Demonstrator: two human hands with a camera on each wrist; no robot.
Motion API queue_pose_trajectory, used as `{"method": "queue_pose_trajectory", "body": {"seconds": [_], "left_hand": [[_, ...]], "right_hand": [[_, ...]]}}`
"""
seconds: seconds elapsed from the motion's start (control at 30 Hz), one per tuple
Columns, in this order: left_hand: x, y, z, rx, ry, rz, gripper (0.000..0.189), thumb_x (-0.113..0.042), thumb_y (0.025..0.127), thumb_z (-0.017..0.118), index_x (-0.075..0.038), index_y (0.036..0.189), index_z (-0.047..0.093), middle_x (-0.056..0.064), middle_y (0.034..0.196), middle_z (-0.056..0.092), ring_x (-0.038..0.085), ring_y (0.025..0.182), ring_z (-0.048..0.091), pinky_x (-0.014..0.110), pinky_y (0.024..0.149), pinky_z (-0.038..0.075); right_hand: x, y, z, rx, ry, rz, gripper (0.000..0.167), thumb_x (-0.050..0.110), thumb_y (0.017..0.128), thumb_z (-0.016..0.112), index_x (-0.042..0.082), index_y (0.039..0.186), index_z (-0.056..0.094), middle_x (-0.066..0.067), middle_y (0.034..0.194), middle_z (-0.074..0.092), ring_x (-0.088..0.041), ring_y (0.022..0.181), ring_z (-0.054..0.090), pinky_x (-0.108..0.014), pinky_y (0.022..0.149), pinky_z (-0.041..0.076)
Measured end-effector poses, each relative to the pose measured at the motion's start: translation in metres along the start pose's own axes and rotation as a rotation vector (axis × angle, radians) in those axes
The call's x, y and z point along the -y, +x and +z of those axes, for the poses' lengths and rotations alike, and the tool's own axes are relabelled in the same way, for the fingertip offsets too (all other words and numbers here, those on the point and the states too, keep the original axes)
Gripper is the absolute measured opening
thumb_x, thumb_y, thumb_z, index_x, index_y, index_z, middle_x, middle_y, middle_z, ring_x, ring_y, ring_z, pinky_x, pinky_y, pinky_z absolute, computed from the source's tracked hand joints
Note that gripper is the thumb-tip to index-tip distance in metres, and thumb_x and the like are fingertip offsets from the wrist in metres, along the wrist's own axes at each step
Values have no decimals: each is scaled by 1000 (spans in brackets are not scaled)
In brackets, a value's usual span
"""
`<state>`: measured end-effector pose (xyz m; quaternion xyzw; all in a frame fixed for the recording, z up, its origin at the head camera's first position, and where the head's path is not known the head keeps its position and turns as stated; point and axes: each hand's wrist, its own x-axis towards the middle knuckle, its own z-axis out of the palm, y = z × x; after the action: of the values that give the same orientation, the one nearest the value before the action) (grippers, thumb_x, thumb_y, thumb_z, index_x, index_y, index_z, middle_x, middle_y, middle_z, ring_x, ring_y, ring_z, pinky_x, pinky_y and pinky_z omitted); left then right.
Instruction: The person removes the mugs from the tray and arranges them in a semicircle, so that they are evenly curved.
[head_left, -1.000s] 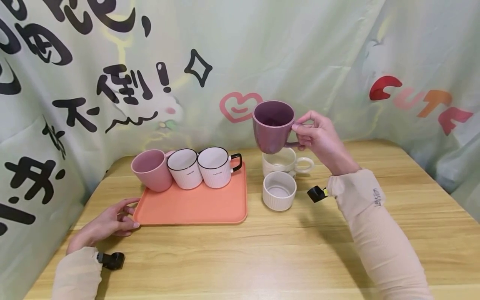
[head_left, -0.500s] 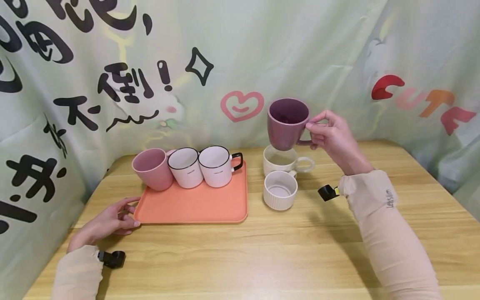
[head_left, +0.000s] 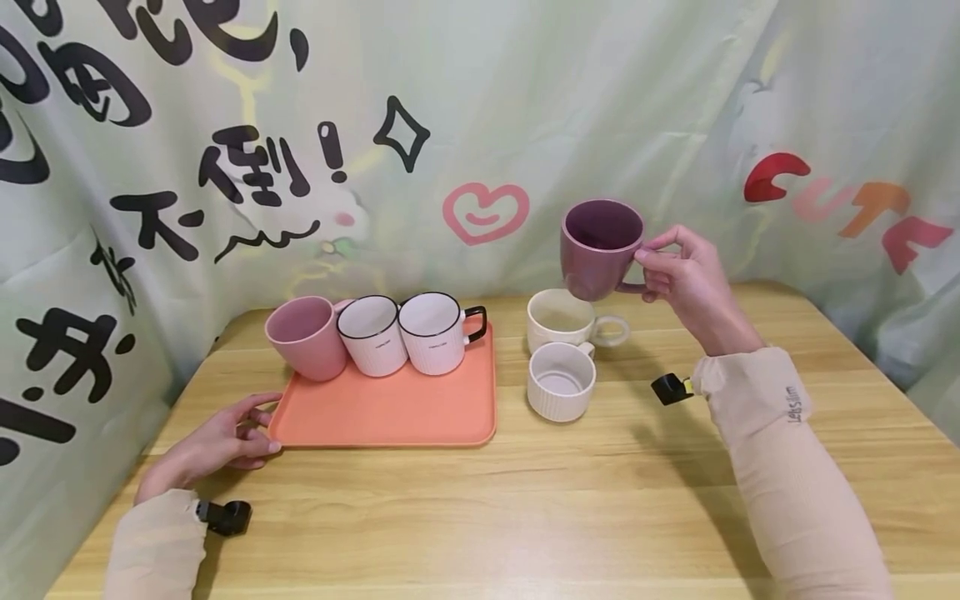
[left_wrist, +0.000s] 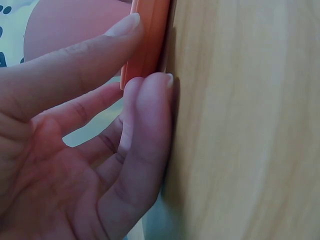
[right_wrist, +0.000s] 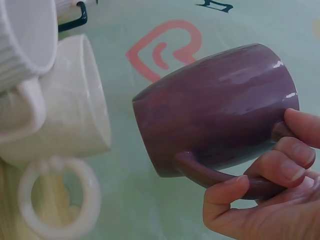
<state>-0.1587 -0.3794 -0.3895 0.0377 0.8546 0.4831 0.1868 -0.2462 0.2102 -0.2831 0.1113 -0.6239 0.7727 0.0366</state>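
By its handle, my right hand (head_left: 681, 271) grips a purple mug (head_left: 602, 250), held upright in the air above the table. In the right wrist view, fingers curl through the handle of that purple mug (right_wrist: 215, 105). My left hand (head_left: 225, 437) holds the near left corner of an orange tray (head_left: 382, 417). The left wrist view has the thumb on the rim of the tray (left_wrist: 150, 40), with fingertips close beneath it at the tabletop. Along the tray's back stand a pink mug (head_left: 307, 342) and two white mugs with black rims (head_left: 371, 342).
Below the raised mug, a cream mug with a ring handle (head_left: 558, 321) stands on the wooden table (head_left: 480, 517). A small ribbed white cup (head_left: 560, 387) sits right in front of it. A printed curtain (head_left: 600, 100) hangs behind the table.
My right hand has carried the purple mug to the right, from over the cream mug to its upper right. My left hand and the tray have stayed in place.
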Motion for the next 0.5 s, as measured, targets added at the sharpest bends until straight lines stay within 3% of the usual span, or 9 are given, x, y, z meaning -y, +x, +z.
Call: {"method": "queue_pose_trajectory", "body": {"seconds": [0.5], "left_hand": [[-2, 0, 1, -3, 7, -13, 87, -2, 90, 75, 10, 155, 17, 26, 119, 47, 26, 90, 61, 38, 72, 61]], "right_hand": [[-8, -3, -17, -44, 32, -17, 15, -2, 99, 61, 6, 98, 48, 1, 58, 41, -14, 53, 32, -28, 55, 45]]}}
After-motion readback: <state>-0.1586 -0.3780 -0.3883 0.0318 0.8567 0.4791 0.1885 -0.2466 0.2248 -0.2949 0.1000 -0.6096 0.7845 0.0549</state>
